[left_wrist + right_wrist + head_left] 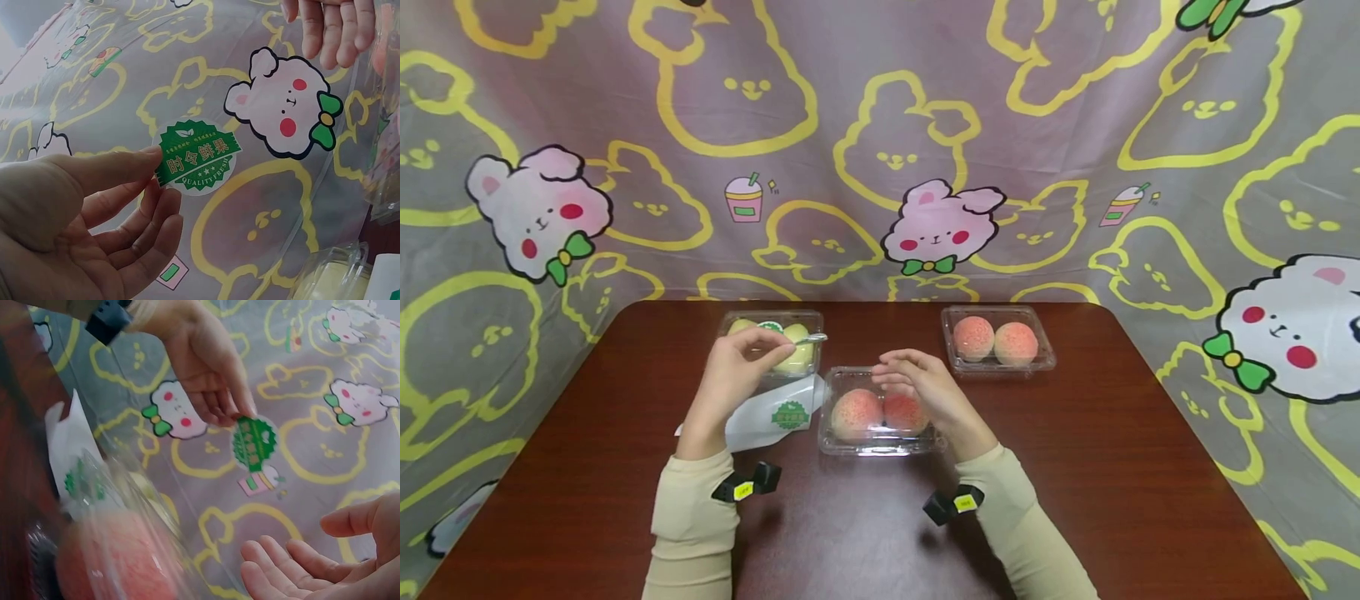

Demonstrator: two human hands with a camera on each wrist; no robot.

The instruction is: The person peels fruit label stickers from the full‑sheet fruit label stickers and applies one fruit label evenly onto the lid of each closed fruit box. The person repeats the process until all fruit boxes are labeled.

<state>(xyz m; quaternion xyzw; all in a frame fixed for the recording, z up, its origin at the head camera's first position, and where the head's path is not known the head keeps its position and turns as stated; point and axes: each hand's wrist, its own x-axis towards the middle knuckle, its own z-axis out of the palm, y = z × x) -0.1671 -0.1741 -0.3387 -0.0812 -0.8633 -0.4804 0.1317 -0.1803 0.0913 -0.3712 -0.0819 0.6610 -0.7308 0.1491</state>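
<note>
Between thumb and fingertips, my left hand (pixel 733 379) pinches a round green and white sticker (pixel 197 159) by its edge. Chinese characters and "QUALITY FRESH" are printed on it. Relaxed and holding nothing, my right hand (pixel 936 400) hovers at the right side of a clear plastic box (pixel 880 451), overlapping it in the head view. Two peaches (pixel 856 412) lie inside this box. Under the left hand is a white sheet (pixel 748 429) bearing another green sticker (pixel 790 415). Behind the left hand, a second clear box (pixel 817 320) holds yellow-green fruit (pixel 797 354), with a sticker on its lid.
A third clear box (pixel 1045 364) with two peaches (pixel 973 337) stands at the back right of the dark wooden table (pixel 1112 483). A patterned curtain (pixel 850 108) hangs along the table's back and sides.
</note>
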